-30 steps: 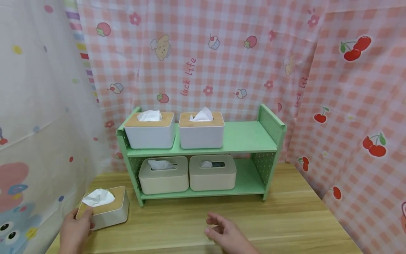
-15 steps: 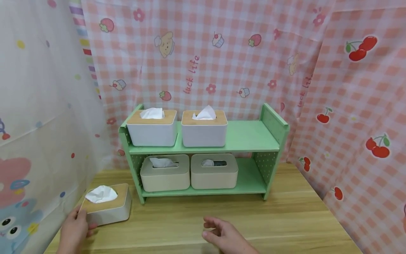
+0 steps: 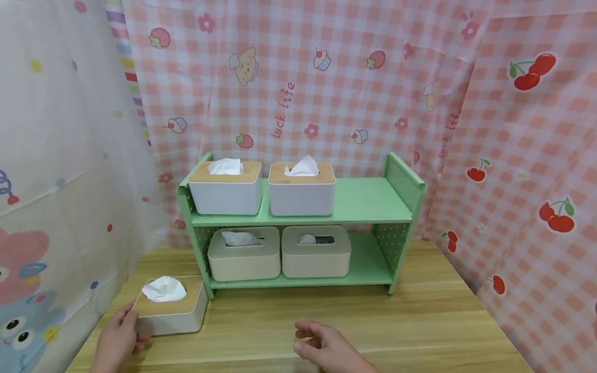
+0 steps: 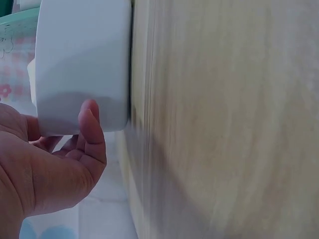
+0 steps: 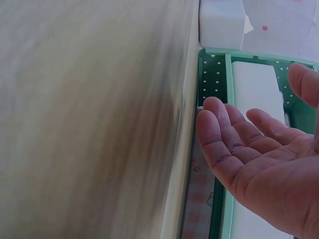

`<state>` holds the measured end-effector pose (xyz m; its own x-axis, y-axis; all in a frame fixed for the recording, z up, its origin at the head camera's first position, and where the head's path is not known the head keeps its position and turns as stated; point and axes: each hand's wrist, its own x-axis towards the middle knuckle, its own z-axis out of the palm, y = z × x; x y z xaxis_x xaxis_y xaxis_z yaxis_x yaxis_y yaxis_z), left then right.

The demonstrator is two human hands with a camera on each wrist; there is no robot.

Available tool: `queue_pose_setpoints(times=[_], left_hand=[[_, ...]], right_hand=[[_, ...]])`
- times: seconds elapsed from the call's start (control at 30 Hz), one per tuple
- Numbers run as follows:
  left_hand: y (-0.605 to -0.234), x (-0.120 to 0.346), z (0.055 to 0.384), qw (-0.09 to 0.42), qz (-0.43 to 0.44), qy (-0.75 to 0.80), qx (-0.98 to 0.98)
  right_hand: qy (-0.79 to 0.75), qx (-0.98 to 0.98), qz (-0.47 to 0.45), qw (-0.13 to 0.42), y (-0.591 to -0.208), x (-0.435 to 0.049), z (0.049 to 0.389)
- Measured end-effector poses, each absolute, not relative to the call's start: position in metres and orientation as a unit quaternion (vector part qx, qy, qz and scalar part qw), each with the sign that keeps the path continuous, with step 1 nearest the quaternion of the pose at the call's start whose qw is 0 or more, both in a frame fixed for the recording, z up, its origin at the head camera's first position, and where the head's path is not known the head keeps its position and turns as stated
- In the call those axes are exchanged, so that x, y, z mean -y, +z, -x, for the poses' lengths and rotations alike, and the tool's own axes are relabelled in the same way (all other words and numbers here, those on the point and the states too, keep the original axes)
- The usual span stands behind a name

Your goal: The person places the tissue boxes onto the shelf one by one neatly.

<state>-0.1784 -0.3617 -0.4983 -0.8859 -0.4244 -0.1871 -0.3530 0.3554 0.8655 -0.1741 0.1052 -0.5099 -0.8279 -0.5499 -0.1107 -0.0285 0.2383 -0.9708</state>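
Note:
A tissue box with a wooden lid [image 3: 174,325] stands on the wooden table at the left, a white tissue [image 3: 164,289] poking from its top. My left hand [image 3: 118,334] touches its left end with bent fingers; in the left wrist view the left hand [image 4: 60,169] lies against the end of the box, one fingertip over its long side. My right hand [image 3: 328,347] hovers above the table in front of the shelf, holding nothing. Its fingers are loosely bent in the right wrist view, where the right hand [image 5: 264,159] shows palm and fingers.
Behind stands a green two-tier shelf [image 3: 373,199]. Two wooden-lidded tissue boxes, left [image 3: 226,199] and middle [image 3: 302,201], sit on top. Two beige tissue boxes, left [image 3: 244,267] and middle [image 3: 316,264], fill the lower tier. Printed curtains [image 3: 350,103] enclose the table [image 3: 261,336].
The left hand has pushed the tissue box to the right, close to the shelf's left leg, and the box now lies straighter. The right hand has shifted slightly left.

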Motion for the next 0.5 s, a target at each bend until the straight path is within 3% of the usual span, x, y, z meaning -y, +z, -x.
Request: queue_pose_setpoints(times=[0.5], left_hand=[[-0.504, 0.349, 0.158, 0.06, -0.27, -0.543, 0.793]], right_hand=[[-0.581, -0.757, 0.188, 0.232, -0.509, -0.102, 0.174]])
